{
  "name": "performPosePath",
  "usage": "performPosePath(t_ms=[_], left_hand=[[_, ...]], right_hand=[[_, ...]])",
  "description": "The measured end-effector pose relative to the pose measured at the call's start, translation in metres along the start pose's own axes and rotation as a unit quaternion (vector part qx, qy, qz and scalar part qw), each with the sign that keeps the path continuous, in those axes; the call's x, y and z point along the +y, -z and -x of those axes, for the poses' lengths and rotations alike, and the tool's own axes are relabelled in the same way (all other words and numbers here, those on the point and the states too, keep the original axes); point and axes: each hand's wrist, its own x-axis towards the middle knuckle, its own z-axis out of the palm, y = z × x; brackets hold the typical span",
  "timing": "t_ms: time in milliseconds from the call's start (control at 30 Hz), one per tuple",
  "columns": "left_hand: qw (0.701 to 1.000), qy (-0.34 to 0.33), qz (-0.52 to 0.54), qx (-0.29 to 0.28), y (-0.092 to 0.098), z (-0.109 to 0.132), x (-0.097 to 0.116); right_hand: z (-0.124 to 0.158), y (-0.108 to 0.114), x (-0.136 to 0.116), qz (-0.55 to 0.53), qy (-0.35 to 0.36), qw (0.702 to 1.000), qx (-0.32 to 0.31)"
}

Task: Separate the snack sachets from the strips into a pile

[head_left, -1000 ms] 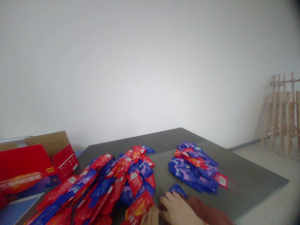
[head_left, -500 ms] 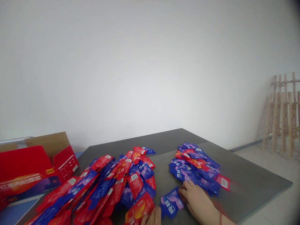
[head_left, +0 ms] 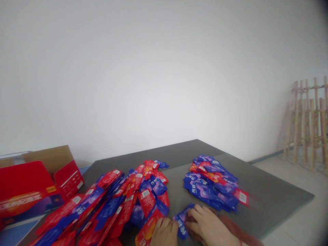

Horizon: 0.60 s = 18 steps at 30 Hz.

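Observation:
Both my hands sit at the bottom edge, over a dark grey table (head_left: pixel 269 194). A blue packet (head_left: pixel 182 218) lies between them. My right hand (head_left: pixel 208 227) rests with its fingers curled on the packet's right side. My left hand (head_left: pixel 164 233) touches the packet's left edge, and its fingers are mostly cut off by the frame. A big heap of red and blue packets (head_left: pixel 115 203) spreads to the left. A smaller, mostly blue pile (head_left: pixel 212 182) lies just beyond my right hand.
An open red cardboard box (head_left: pixel 33 186) stands at the left on a blue surface. The table's right edge drops to a pale floor. Wooden frames (head_left: pixel 307 123) lean against the white wall at the far right.
My right hand drew back from the blue pile toward me, and my left hand came further into view. Both now meet at the single blue packet, which has turned more upright.

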Motion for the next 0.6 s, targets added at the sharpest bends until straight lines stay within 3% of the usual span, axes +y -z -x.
performPosePath(t_ms=[67, 133, 200, 267, 333, 433, 600], left_hand=[[0.997, 0.0, 0.033, -0.074, 0.006, -0.005, -0.004], [0.978, 0.011, 0.067, -0.197, 0.02, -0.016, -0.004], [0.945, 0.04, 0.086, -0.312, 0.037, -0.03, -0.001], [0.923, 0.056, 0.083, -0.372, 0.053, -0.044, 0.005], [0.915, 0.056, 0.07, -0.394, 0.063, -0.054, 0.01], [0.915, 0.049, 0.055, -0.397, 0.064, -0.058, 0.015], [0.941, 0.02, 0.039, -0.335, 0.037, -0.038, 0.007]], right_hand=[[0.006, 0.008, 0.016, -0.011, -0.087, 0.996, -0.016], [0.009, 0.012, 0.028, -0.016, -0.153, 0.988, -0.032], [0.007, 0.012, 0.032, -0.017, -0.173, 0.983, -0.052], [0.001, 0.011, 0.027, -0.001, -0.158, 0.985, -0.065], [-0.006, 0.008, 0.017, 0.043, -0.128, 0.988, -0.069], [-0.015, 0.002, 0.006, 0.112, -0.082, 0.987, -0.075], [-0.009, -0.004, 0.004, 0.08, -0.082, 0.993, -0.031]])
